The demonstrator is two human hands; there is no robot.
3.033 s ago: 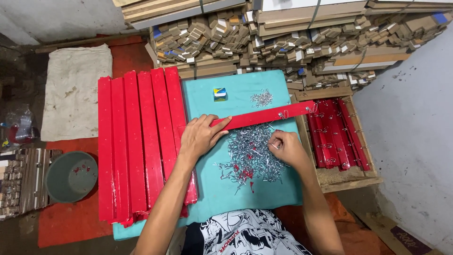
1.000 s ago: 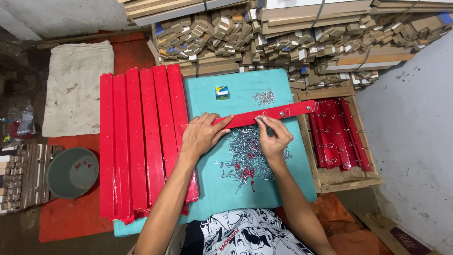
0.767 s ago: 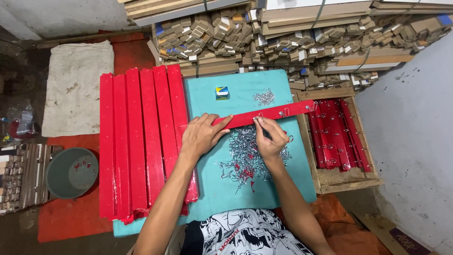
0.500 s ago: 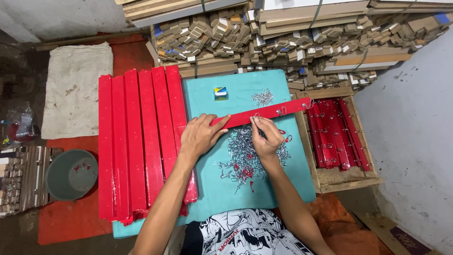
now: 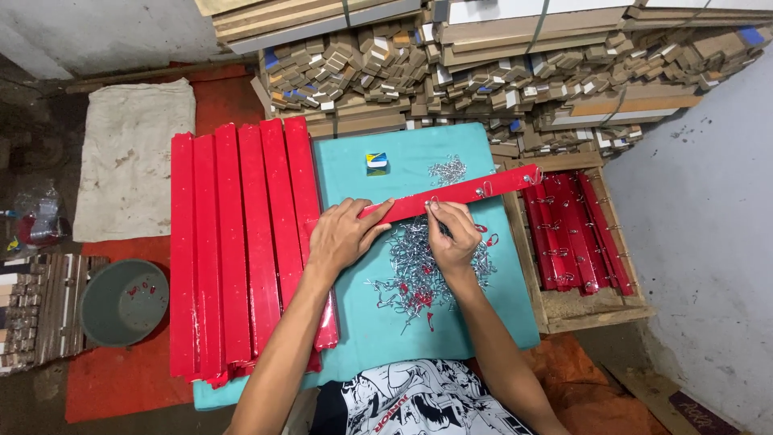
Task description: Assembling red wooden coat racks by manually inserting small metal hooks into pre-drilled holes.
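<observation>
Person sits at a teal board (image 5: 491, 322) w/ a long red strip (image 5: 451, 195) lying slantwise across its far half, one end reaching past the right edge over a wooden crate (image 5: 592, 304). Left hand (image 5: 345, 235) lies flat, fingers spread, pressing the near-left end of the strip down; it grips nothing. Right hand (image 5: 452, 234) is bunched at the strip's near edge about mid-length, fingertips pinched on something small. Looks like one of the metal hooks, but too tiny to be sure.

Step in hand, as I read it: fitting hooks into the strip one by one. A couple already sit toward its right end, the left part looks bare. Next move prob. calls for keeping the strip pinned w/ the left while the right seats the hook square in its spot, then picks a fresh one from the heap of hooks (image 5: 419, 274) just nearside of the strip, mid-board.

Along the board's left edge: a row of plain red strips (image 5: 241, 242), side by side. The crate holds finished red strips w/ hooks. Small blue-yellow box (image 5: 376, 160) and a second small hook pile (image 5: 448, 170) sit near the far edge.

Hard to see: holes in the strip, what exactly the right fingers hold, and the hand's underside. Person's body cut off at frame bottom.
</observation>
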